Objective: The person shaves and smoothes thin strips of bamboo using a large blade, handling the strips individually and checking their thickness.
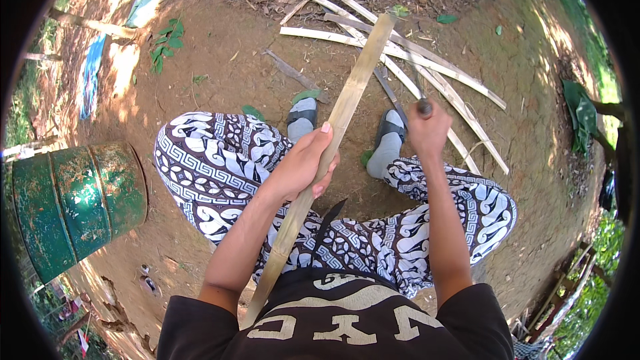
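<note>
A long, pale bamboo slat [357, 83] slants from beside my waist up to above the ground ahead. My left hand [307, 163] is closed round its middle, thumb on top and fingers curled beneath. In my right hand [429, 130], closed in a fist, is the dark, round-ended handle of a knife [424, 108]. Its thin blade seems to point away from me and shows almost edge-on. Several split bamboo strips [443, 67] lie crossed on the ground beyond my feet. Near my right foot lies a dark, flat, narrow piece [389, 92] whose kind I cannot make out.
A rusty green metal drum [80, 200] lies or leans at the left. A flat wooden piece [292, 70] rests on the bare soil [213, 60] ahead of my left sandal [302, 115]. Leafy sprigs [167, 43] and a blue bundle [92, 77] are farther left.
</note>
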Tool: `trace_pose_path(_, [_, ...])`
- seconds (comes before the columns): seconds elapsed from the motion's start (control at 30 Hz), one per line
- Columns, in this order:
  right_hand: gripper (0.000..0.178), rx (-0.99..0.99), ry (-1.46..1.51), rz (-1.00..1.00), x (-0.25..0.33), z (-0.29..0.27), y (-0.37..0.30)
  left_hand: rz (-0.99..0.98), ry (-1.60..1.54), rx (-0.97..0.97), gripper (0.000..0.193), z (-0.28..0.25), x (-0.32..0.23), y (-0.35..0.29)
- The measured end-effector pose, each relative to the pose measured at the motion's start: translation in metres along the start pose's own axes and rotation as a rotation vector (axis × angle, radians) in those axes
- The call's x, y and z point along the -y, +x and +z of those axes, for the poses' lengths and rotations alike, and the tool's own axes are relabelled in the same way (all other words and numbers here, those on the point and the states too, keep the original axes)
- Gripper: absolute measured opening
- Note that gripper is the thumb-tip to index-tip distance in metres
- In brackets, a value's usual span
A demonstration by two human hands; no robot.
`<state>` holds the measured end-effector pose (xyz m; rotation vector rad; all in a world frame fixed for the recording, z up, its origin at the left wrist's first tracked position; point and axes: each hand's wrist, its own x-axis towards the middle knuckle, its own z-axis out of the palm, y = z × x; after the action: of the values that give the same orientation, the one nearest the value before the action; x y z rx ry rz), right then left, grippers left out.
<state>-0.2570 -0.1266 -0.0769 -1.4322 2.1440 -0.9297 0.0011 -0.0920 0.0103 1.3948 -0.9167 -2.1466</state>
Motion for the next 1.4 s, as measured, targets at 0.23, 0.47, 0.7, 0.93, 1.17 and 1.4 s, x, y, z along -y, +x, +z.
trace_pose_path(0.23, [0.020,0.261,0.066,-0.448,0.064,0.022,-0.071,-0.002,-0.144,-0.034,0.051,-0.006,0.006,0.010])
trace_pose_path(0.47, [0.023,0.322,-0.046,-0.478,0.063,0.026,-0.079,0.073,-0.203,-0.005,0.048,-0.013,0.016,0.010])
trace_pose_path(0.7, [0.014,0.181,-0.274,-0.208,0.016,0.030,-0.021,-0.023,-0.174,-0.014,0.041,-0.011,0.012,0.001])
trace_pose_path(0.93, [0.026,-0.060,-0.106,0.059,-0.013,0.008,0.016,-0.058,-0.117,-0.031,0.044,-0.012,0.010,0.005])
trace_pose_path(1.17, [0.021,0.269,0.123,-0.187,0.043,0.013,-0.052,-0.024,-0.120,-0.043,0.045,-0.012,0.007,0.009])
trace_pose_path(1.4, [0.013,0.392,-0.143,-0.355,0.064,0.023,-0.080,-0.029,-0.071,-0.089,0.035,-0.015,0.013,0.011])
